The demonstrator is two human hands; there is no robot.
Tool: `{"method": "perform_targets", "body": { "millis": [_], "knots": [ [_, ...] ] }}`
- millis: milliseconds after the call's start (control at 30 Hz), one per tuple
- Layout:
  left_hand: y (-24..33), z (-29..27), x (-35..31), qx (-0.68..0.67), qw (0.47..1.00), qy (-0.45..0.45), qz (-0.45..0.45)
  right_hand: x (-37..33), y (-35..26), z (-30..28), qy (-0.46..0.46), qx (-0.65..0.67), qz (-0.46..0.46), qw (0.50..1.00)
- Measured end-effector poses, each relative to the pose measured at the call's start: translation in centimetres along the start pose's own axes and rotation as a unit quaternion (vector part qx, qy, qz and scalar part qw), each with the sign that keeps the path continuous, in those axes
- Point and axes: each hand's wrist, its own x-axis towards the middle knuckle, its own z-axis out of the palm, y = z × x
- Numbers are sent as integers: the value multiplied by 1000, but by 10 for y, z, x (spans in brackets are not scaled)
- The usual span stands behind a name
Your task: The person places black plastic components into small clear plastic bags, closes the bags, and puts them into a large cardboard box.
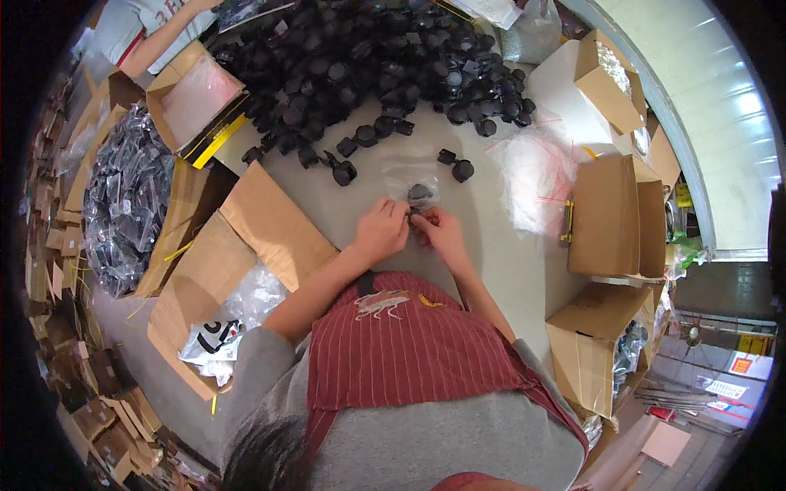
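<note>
Close to my body, at the near edge of the grey table, a clear plastic bag (pixel 399 176) lies with a small black round-headed part (pixel 420 191) in or under its film. My left hand (pixel 383 231) pinches the near end of the bag, fingers pressed together. Right beside it, my right hand (pixel 443 234) has thumb and fingertips closed on the same end. What exactly sits between the fingertips is too small to make out. A single similar black part (pixel 457 165) rests just beyond, to the right.
A big heap of black parts (pixel 336 74) covers the far table. Flat clear bags (pixel 532 176) lie to the right, near an open carton (pixel 604 217). At left stand a carton of bagged black items (pixel 131 196) and an opened box (pixel 192 303). Another person's arm (pixel 160 45) shows far left.
</note>
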Motion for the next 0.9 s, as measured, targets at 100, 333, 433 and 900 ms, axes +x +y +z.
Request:
{"method": "perform_targets", "body": {
  "millis": [100, 333, 433, 900],
  "knots": [
    [1, -9, 3, 29, 998, -18, -49, 3, -3, 0, -14, -66, 10, 998],
    [-25, 8, 6, 42, 996, -45, -57, 8, -4, -8, -87, 135, 57, 985],
    [-22, 7, 12, 92, 994, -55, -6, 10, -3, -7, -52, 260, 52, 963],
    [-6, -4, -4, -55, 991, -85, -84, 14, 23, -1, -60, -142, -175, 972]
  ]
}}
